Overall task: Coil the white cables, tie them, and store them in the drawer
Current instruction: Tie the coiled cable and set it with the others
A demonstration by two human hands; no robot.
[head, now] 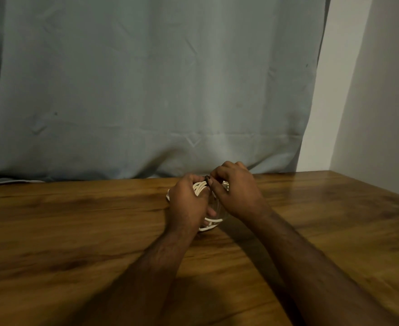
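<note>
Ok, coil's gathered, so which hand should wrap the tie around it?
Probably the right hand: its fingertips already pinch the dark tie at the coil's far side, while the left hand grips the white cable coil, steadying it.

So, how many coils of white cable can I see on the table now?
1. A single white cable coil lies on the wooden table at the centre, gripped by the left hand and the right hand. The hands cover much of it, so more may be hidden.
</note>
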